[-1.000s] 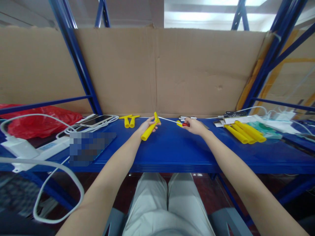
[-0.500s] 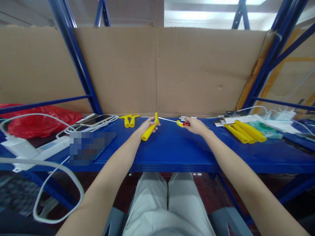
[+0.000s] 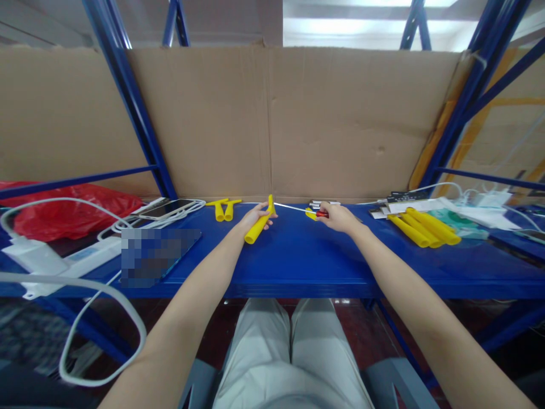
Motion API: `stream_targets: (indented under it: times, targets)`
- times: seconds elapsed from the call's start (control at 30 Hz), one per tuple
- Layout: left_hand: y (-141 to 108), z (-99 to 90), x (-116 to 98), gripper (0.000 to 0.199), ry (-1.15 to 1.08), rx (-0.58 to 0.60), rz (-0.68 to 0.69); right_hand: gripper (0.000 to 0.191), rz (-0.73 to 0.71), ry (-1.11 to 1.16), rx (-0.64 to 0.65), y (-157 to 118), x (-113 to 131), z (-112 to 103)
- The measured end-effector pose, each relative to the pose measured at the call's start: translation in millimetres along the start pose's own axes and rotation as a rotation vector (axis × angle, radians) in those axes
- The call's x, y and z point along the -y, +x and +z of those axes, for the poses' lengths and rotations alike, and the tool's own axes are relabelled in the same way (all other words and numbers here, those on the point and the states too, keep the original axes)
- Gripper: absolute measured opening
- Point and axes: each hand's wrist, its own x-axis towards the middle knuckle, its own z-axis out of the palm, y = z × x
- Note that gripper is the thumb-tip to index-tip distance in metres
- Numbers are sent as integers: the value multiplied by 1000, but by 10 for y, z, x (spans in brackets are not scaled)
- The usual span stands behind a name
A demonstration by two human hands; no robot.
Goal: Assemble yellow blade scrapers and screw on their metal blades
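Note:
My left hand (image 3: 256,215) is closed around a yellow T-shaped piece (image 3: 258,229) with a hollow tube for a handle, its open end tilted down toward me. In my right hand (image 3: 338,217) is a screwdriver with a red handle (image 3: 322,215). Its long thin shaft (image 3: 295,209) points left, and the tip is at the top of the yellow piece; whether it touches a screw there is too small to tell. A small yellow part (image 3: 310,214) lies beside the screwdriver handle. Two more yellow T-shaped pieces (image 3: 224,210) rest to the left of my left hand.
Several yellow tubes (image 3: 423,228) lie at the right of the blue table (image 3: 298,261). On the left are a dark pixelated panel (image 3: 170,255), a phone (image 3: 166,209), a power strip (image 3: 91,255), white cables and a red plastic bag (image 3: 76,210). A cardboard wall (image 3: 332,125) stands behind.

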Motion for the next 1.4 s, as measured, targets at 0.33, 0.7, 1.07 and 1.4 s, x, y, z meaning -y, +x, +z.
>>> stream_targets:
  times: [0.33,0.7,1.07,1.4]
  targets:
    - [-18,-39,-6,65,182,15,11,19,-30,51,66,5,-114,-6]
    - [11,-106,2,66,199,22,20,19,34,42,44,-1,-19,10]
    - [-1,-93,2,66,166,15,25,15,9,120,95,-11,-12,-2]
    - [-26,-47,-11,67,198,-3,15,15,1,109,45,16,-66,40]
